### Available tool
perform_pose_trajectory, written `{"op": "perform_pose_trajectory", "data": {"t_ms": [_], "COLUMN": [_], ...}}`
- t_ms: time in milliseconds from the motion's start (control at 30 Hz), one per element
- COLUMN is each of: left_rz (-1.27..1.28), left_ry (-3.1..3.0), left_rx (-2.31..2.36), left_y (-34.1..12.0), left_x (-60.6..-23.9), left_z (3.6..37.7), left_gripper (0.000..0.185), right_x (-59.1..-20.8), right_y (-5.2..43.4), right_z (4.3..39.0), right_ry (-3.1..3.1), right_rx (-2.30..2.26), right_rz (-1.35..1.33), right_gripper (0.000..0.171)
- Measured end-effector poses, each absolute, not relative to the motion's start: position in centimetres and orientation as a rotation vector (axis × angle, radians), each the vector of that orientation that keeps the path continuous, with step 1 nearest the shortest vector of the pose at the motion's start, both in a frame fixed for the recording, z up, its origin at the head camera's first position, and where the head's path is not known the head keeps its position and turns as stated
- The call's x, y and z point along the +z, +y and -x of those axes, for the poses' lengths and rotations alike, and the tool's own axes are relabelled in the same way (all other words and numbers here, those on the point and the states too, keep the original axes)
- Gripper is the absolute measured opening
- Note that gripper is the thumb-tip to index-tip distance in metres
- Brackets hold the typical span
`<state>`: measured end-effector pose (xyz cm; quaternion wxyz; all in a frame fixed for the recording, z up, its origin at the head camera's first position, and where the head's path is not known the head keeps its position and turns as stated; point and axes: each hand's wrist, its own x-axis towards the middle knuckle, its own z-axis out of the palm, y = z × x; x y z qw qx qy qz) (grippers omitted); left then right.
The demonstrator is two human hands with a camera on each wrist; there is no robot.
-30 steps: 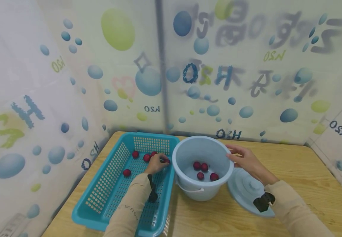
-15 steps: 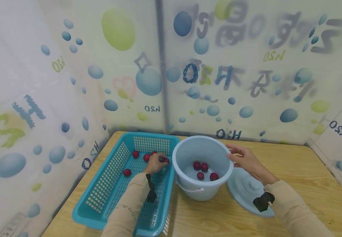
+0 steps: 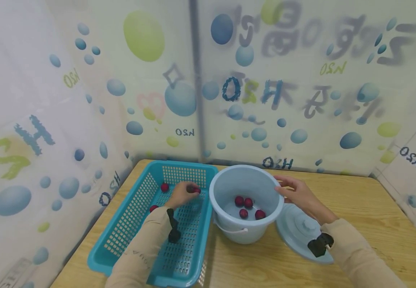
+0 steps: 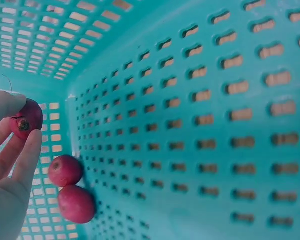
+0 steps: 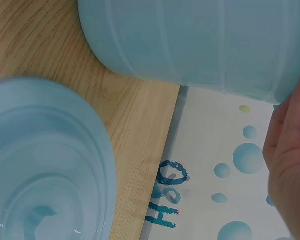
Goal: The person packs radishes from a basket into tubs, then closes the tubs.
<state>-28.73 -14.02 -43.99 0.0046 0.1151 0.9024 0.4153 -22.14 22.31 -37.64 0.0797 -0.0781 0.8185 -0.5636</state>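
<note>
My left hand (image 3: 179, 195) pinches a small red radish (image 4: 35, 119) between thumb and fingers, inside the blue-green basket (image 3: 208, 236). In the left wrist view two more radishes, one of them a round radish (image 4: 76, 204), lie on the basket floor near its end wall, below the held one. A pale blue bucket (image 3: 244, 234) stands upright just right of the basket, with several radishes (image 3: 248, 203) on its bottom. My right hand (image 3: 299, 197) holds the bucket's rim at the right, fingers against the outer wall in the right wrist view.
A round pale blue lid (image 3: 303, 228) with a knob lies on the wooden table (image 3: 366, 224), right of the bucket and partly under the right forearm. Another radish (image 3: 165, 187) sits at the basket's far left. A printed curtain (image 3: 301, 100) hangs behind the table.
My left hand has drawn back slightly to the left and up within the basket, with a radish in its fingers. The right hand and bucket have stayed put.
</note>
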Motion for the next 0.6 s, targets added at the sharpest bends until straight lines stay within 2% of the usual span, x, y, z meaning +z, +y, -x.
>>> {"op": "perform_pose_trajectory", "data": {"t_ms": [200, 433, 600], "left_rz": [-0.485, -0.397, -0.457], "left_ry": [2.81, 2.816, 2.799], "left_rx": [1.389, 1.293, 1.274], "left_y": [-15.2, -15.9, -16.0], "left_x": [-42.2, -40.1, -39.1], "left_z": [28.3, 27.8, 27.4], "left_gripper": [0.024, 0.028, 0.031], "right_x": [-37.6, -37.7, -37.7], "right_y": [22.3, 22.3, 22.4], "right_z": [22.1, 22.2, 22.2], "right_ry": [2.443, 2.442, 2.448], "right_rx": [-1.689, -1.698, -1.69], "right_rz": [0.241, 0.237, 0.235], "right_gripper": [0.057, 0.056, 0.055]}}
